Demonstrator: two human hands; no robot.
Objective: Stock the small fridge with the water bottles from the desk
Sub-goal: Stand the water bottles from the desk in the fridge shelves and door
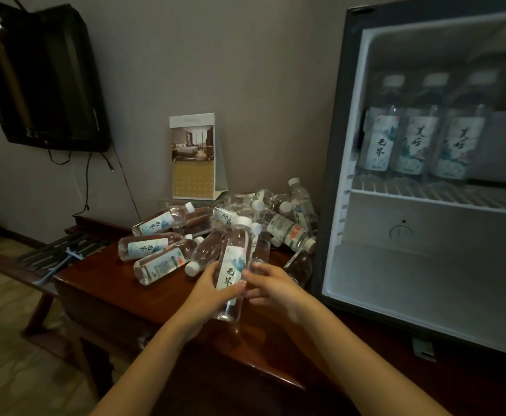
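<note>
Both hands meet on one water bottle point(233, 267) above the front part of the wooden desk point(119, 298). The left hand point(208, 291) wraps its lower half from the left, thumb across the label, and the right hand point(271, 288) touches it from the right with fingers loosely curled against its side. The bottle stands nearly upright, its long axis tipped slightly so the white cap points up and a little away from the person, toward the wall, while the clear base hangs nearest the camera.

Behind it a heap of bottles point(215, 232) lies on the desk, most on their sides with caps pointing in different directions; several at the left lie roughly parallel, caps to the right. A desk calendar point(194, 157) stands against the wall behind the heap.

To the right sits the small fridge point(426, 181), its door open. On its wire shelf point(438, 195) three bottles point(412, 136) stand upright in a row, caps up, labels facing out. The space below the shelf holds nothing visible. A television point(41, 79) hangs on the wall at the upper left.
</note>
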